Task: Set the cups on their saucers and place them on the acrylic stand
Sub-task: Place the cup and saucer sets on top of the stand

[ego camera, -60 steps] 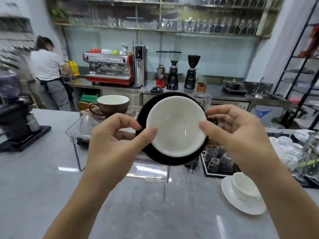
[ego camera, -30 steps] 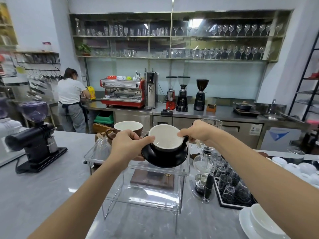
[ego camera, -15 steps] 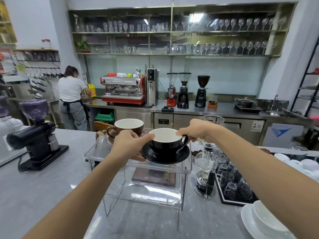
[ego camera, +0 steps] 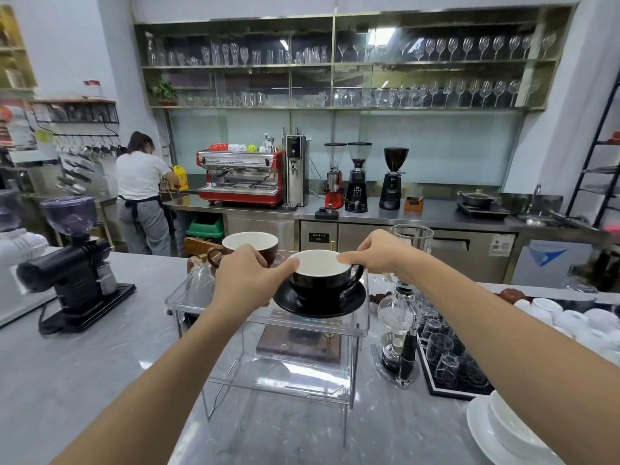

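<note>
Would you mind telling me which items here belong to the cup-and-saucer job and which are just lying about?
Job: black cup, black saucer, brown cup, acrylic stand, white cup and saucer.
Lying about: black grinder, siphon brewer, glass tray.

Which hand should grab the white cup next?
Probably the right hand: the white cup sits at the near right. The left hand would have to cross over from the black cup.
</note>
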`<state>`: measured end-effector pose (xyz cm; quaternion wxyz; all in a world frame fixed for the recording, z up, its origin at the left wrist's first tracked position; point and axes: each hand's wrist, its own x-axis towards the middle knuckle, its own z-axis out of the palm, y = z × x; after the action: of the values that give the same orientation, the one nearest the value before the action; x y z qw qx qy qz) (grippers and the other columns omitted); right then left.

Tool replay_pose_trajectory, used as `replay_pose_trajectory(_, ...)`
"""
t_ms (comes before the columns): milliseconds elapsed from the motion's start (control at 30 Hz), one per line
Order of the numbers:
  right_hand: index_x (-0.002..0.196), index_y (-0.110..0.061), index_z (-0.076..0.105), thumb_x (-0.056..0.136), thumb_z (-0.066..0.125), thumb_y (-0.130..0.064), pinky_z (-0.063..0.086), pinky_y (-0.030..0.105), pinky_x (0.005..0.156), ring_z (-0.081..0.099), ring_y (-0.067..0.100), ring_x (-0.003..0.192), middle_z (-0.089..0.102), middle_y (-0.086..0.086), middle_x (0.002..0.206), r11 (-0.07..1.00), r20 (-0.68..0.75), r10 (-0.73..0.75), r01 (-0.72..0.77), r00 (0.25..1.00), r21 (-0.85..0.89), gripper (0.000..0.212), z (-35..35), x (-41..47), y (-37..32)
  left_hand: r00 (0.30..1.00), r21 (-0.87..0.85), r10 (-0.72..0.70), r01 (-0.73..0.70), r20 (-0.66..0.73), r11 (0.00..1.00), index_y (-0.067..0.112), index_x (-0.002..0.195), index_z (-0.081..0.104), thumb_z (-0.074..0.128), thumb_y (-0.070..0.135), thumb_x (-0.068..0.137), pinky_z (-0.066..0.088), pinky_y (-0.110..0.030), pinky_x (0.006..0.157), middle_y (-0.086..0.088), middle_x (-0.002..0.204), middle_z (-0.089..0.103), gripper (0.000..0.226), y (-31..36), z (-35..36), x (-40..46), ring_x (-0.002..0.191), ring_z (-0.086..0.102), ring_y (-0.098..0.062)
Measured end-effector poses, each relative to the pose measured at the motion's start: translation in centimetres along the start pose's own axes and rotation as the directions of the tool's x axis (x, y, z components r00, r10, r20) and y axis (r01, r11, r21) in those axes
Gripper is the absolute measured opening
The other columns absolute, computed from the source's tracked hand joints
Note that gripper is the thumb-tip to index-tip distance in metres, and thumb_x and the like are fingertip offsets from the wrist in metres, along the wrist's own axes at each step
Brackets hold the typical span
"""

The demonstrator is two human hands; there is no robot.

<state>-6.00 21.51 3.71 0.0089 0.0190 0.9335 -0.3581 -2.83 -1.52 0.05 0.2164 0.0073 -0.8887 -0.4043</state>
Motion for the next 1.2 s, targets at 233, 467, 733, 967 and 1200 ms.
replay_pose_trajectory(233, 0.108, -0.02, 0.061, 0.078, 0.072, -0.053, 0.054, 0.033, 0.083, 0.061, 0.013, 0.096, 0.064, -0.004, 0.107, 0.981, -0.274, -0.184, 0.193, 0.944, 0.007, 0.046, 0.2, -2.5, -0.3, 0.952, 0.075, 0.239, -0.229, -0.192, 0.971, 0.023, 0.079, 0.056, 0.073, 0.06, 0.077, 0.036, -0.022, 0.053, 0.008, 0.07, 0.062, 0.041, 1.4, -0.1, -1.1, 0.067, 0.056, -0.007)
replay_pose_trajectory(467, 0.141, -0.019, 0.052, 0.09, 0.058, -0.053, 0.029, 0.042, 0.119, 0.039, 0.019, 0.144, 0.05, 0.0, 0.149, 0.845, -0.444, -0.515, 0.344, 0.734, -0.41, 0.062, -0.6, -5.3, 0.6, 0.858, 0.28, 0.497, -0.449, -0.129, 0.849, 0.022, 0.121, 0.068, 0.056, 0.059, 0.091, 0.02, -0.046, 0.117, -0.001, 0.137, 0.059, 0.049, 4.7, 1.8, -2.3, 0.14, 0.039, -0.025)
replay_pose_trajectory(733, 0.16, -0.028, 0.014, 0.092, 0.037, -0.07, -0.003, 0.041, 0.127, -0.007, 0.017, 0.156, 0.001, -0.001, 0.169, 0.806, -0.514, -0.509, 0.173, 0.69, -0.566, 0.083, -2.5, -8.7, 4.7, 0.794, 0.297, 0.608, -0.586, 0.023, 0.754, 0.026, 0.156, 0.03, 0.023, 0.069, 0.094, -0.009, -0.046, 0.125, -0.005, 0.169, 0.018, 0.076, 8.1, 4.9, -3.8, 0.157, -0.003, -0.021)
replay_pose_trajectory(967, 0.16, -0.027, 0.018, 0.089, 0.035, -0.072, -0.006, 0.038, 0.126, -0.006, 0.014, 0.156, 0.004, -0.001, 0.169, 0.855, -0.6, -0.42, 0.075, 0.68, -0.514, 0.085, -4.1, -12.0, 8.7, 0.747, 0.161, 0.662, -0.662, 0.064, 0.732, 0.023, 0.155, 0.034, 0.031, 0.065, 0.097, -0.001, -0.044, 0.127, -0.005, 0.167, 0.024, 0.071, 10.7, 8.6, -6.2, 0.157, 0.005, -0.021)
replay_pose_trajectory(1200, 0.158, -0.028, 0.025, 0.087, 0.037, -0.07, -0.004, 0.036, 0.126, -0.002, 0.013, 0.157, 0.012, -0.004, 0.168, 0.893, -0.646, -0.291, -0.042, 0.706, -0.448, 0.084, -6.1, -14.5, 15.5, 0.715, -0.012, 0.683, -0.689, 0.15, 0.724, 0.02, 0.154, 0.037, 0.041, 0.059, 0.098, -0.001, -0.037, 0.124, -0.004, 0.166, 0.027, 0.068, 13.4, 14.3, -9.5, 0.156, 0.01, -0.021)
